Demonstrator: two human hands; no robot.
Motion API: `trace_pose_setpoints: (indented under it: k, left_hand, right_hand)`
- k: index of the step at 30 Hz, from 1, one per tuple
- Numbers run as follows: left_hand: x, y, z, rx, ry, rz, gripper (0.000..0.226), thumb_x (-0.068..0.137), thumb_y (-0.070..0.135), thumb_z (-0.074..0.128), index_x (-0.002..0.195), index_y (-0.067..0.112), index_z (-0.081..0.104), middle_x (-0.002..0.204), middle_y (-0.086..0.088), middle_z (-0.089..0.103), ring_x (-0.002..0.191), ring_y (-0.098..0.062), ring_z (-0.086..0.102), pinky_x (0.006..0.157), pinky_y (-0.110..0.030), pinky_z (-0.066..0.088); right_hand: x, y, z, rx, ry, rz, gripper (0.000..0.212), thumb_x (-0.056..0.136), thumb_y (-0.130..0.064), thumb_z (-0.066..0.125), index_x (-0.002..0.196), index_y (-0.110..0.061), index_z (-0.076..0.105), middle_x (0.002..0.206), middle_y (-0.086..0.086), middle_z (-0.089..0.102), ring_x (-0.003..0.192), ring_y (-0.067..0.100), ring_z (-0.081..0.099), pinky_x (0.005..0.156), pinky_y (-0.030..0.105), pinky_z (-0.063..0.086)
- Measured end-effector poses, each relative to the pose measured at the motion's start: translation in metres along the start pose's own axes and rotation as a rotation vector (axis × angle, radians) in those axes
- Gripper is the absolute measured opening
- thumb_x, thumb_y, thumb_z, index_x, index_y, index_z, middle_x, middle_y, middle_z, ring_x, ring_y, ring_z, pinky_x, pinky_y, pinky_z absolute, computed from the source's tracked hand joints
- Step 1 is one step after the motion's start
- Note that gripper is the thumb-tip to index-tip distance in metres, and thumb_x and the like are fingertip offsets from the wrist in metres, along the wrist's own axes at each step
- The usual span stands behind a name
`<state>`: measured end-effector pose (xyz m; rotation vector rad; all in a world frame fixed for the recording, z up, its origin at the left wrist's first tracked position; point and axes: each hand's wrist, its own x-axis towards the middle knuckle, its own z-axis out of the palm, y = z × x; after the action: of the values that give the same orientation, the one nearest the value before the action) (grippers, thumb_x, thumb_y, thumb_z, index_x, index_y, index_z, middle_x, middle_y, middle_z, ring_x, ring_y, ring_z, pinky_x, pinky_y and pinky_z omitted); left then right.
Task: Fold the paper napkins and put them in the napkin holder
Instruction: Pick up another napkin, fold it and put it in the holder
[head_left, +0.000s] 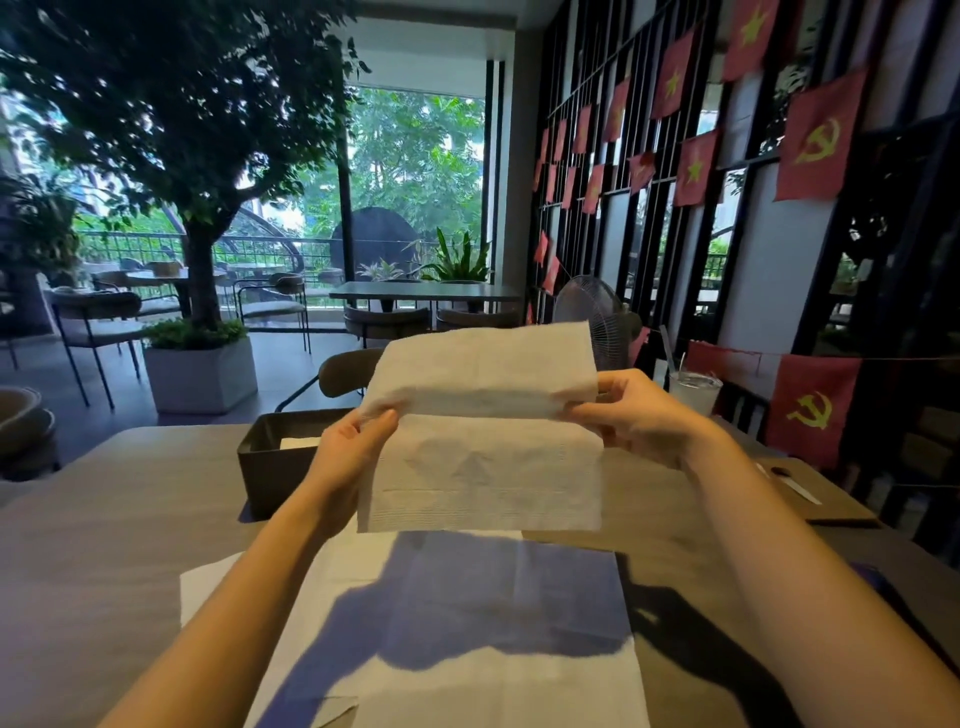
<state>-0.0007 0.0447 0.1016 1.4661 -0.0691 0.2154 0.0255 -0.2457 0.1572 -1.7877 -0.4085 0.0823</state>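
Step in hand: the first fold, by my judgement; one sheet is lifted and bent across its middle, not yet closed flat.
Held napkin (483, 457): in the air above the table (104, 519), between the two hands. A crease runs left to right at hand height; the upper half stands up and leans away, and the lower half hangs down toward the person.
Left hand (358, 447): pinches the left end of the crease, thumb on the near face and fingers curled behind the paper.
Right hand (641, 415): pinches the right end of the crease in the same way, fingers bent round the edge.
Napkin holder (270, 467): a dark open box on the table, to the far left just beyond the left hand. Something white lies inside it; whether it is a folded napkin I cannot tell.
Flat napkins (467, 649): open sheets lying on the near part of the table under the forearms, crossed by the arms' shadow, not yet folded.
Also there: a glass (695, 391) with a straw and a standing fan (592, 317), both far right, well apart from the work.
Next move calls for: bringing the two halves together with their edges matched, pressing the crease, then probably folding again if the sheet is too wide for the box, and carrying it far left into the holder.
Care: the paper looks thin and limp, so uneven pulling could skew the fold.
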Motion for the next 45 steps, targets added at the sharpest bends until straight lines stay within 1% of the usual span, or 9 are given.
trace_pose_setpoints:
  k: [4, 12, 19, 22, 26, 33, 37, 41, 45]
  left_hand:
    - [-0.001, 0.012, -0.006, -0.017, -0.045, 0.034, 0.016, 0.092, 0.013, 0.049, 0.094, 0.021, 0.062, 0.094, -0.008, 0.063, 0.086, -0.024, 0.06, 0.068, -0.035, 0.049]
    - [0.002, 0.031, -0.021, -0.164, -0.232, 0.084, 0.027, 0.082, 0.012, 0.055, 0.071, 0.023, 0.077, 0.082, -0.003, 0.074, 0.079, -0.02, 0.069, 0.059, -0.035, 0.06]
    - [0.001, 0.044, -0.032, -0.213, -0.351, 0.064, 0.041, 0.044, 0.043, 0.07, 0.072, 0.014, 0.078, 0.087, -0.005, 0.074, 0.088, -0.026, 0.061, 0.081, -0.043, 0.048]
    - [0.002, 0.045, -0.031, -0.279, -0.242, -0.003, 0.069, 0.081, 0.062, 0.034, 0.065, 0.012, 0.078, 0.083, -0.007, 0.076, 0.089, -0.03, 0.06, 0.081, -0.045, 0.045]
    - [0.002, 0.045, -0.027, -0.216, -0.23, -0.029, 0.097, 0.083, 0.073, 0.005, 0.072, 0.012, 0.08, 0.088, -0.007, 0.076, 0.093, -0.031, 0.062, 0.084, -0.048, 0.045]
    - [0.003, 0.037, -0.031, -0.039, -0.197, 0.017, 0.064, 0.084, 0.062, 0.039, 0.074, 0.012, 0.077, 0.089, -0.003, 0.075, 0.092, -0.025, 0.062, 0.08, -0.036, 0.046]
    - [0.003, 0.032, -0.032, 0.139, -0.215, 0.119, 0.069, 0.036, 0.066, 0.082, 0.089, 0.023, 0.068, 0.09, 0.003, 0.065, 0.09, -0.018, 0.058, 0.071, -0.027, 0.049]
    - [0.009, 0.03, -0.026, 0.496, -0.233, 0.145, 0.095, 0.039, 0.061, 0.08, 0.126, 0.042, 0.047, 0.124, 0.014, 0.045, 0.108, -0.009, 0.049, 0.08, -0.021, 0.045]
    - [0.016, 0.03, -0.014, 0.752, -0.275, 0.163, 0.091, 0.045, 0.065, 0.077, 0.127, 0.039, 0.046, 0.124, 0.007, 0.053, 0.1, -0.01, 0.056, 0.078, -0.019, 0.046]
  right_hand:
    - [0.001, 0.001, -0.002, 0.083, 0.02, -0.039, 0.035, 0.09, 0.019, 0.045, 0.097, -0.004, 0.071, 0.081, -0.002, 0.078, 0.079, 0.01, 0.074, 0.075, 0.028, 0.061]
    - [-0.015, -0.016, 0.005, -0.014, -0.031, -0.361, 0.039, 0.082, 0.027, 0.05, 0.116, 0.009, 0.056, 0.048, -0.012, 0.065, 0.043, -0.004, 0.059, 0.044, 0.007, 0.043]
    - [-0.021, -0.026, 0.005, -0.367, -0.009, -0.491, 0.045, 0.068, 0.018, 0.046, 0.07, -0.015, 0.076, 0.102, -0.003, 0.063, 0.092, 0.007, 0.059, 0.071, 0.017, 0.052]
    - [-0.022, -0.03, 0.009, -0.436, -0.009, -0.461, 0.054, 0.074, 0.019, 0.037, 0.07, -0.022, 0.073, 0.105, -0.01, 0.06, 0.098, 0.006, 0.056, 0.075, 0.012, 0.051]
    - [-0.018, -0.025, 0.009, -0.294, -0.06, -0.371, 0.036, 0.077, -0.009, 0.041, 0.078, -0.007, 0.078, 0.102, -0.007, 0.065, 0.089, 0.0, 0.059, 0.073, 0.016, 0.051]
    - [-0.007, -0.016, 0.013, -0.069, 0.118, -0.334, 0.012, 0.08, 0.003, 0.071, 0.083, -0.008, 0.076, 0.088, -0.005, 0.074, 0.075, 0.006, 0.07, 0.065, 0.02, 0.057]
    - [-0.003, -0.021, 0.013, -0.071, 0.141, -0.321, 0.019, 0.077, 0.006, 0.072, 0.082, -0.012, 0.075, 0.074, -0.009, 0.075, 0.07, 0.003, 0.07, 0.065, 0.016, 0.055]
    - [0.0, -0.031, 0.019, -0.067, 0.069, -0.28, 0.019, 0.077, 0.007, 0.072, 0.092, -0.005, 0.074, 0.08, -0.001, 0.074, 0.068, 0.003, 0.07, 0.062, 0.016, 0.055]
    - [0.001, -0.042, 0.022, -0.137, -0.021, -0.272, 0.018, 0.078, 0.004, 0.073, 0.093, -0.006, 0.075, 0.078, -0.002, 0.074, 0.067, 0.002, 0.068, 0.06, 0.014, 0.053]
